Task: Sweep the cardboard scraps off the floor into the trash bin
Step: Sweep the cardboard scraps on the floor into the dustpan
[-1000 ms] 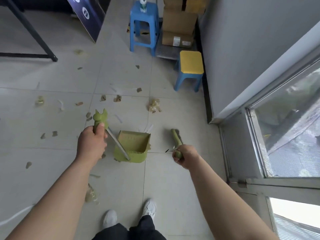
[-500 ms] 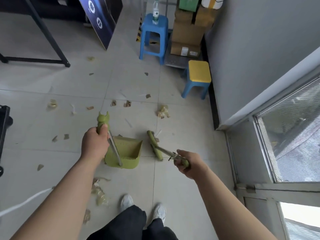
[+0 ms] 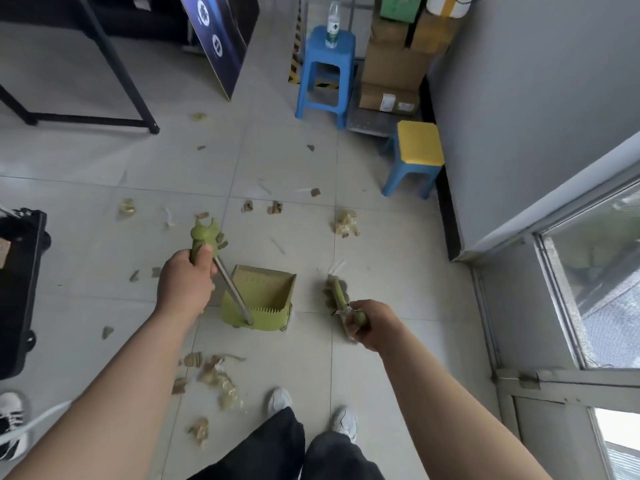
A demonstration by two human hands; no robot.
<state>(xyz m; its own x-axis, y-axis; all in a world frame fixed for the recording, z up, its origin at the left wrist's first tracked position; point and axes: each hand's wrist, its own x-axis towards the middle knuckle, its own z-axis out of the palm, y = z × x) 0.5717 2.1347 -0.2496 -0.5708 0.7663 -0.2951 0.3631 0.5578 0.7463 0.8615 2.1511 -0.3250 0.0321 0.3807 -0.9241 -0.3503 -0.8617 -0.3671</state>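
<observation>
**Scraps all around as dustpan waits on the tiles**

Scraps of cardboard [image 3: 218, 379] lie heaped on the floor [image 3: 104, 161] nearest the person's shoes [image 3: 343, 422], on the near side of the green dustpan [image 3: 259, 299], which serves as the fixed mark here. The left hand [image 3: 185, 287] is wrapped tight around the dustpan's upright handle [image 3: 204, 237], fingers fully curled on the grip, steadying the pan with its mouth facing away from the person. Just right of the dustpan, the right hand [image 3: 367, 323] is closed on the short green stem of the broom [image 3: 337, 292], whose head rests on the tile close to the pan's right edge. Beyond the dustpan, more pieces dot the tiles, among them a crumpled clump [image 3: 346, 223] to the far right and a pair of brown bits [image 3: 273, 207] straight ahead. To the dustpan's left, at the frame edge, stands a dark container [image 3: 20, 289], probably the trash bin, though its opening is not visible. To do this step well, the pan's lip likely needs pressing flat on the tile while the broom draws the far pieces in with short, low strokes; the near pile would call for turning the pan round. Light scraps may skip over the lip if swept fast.
</observation>
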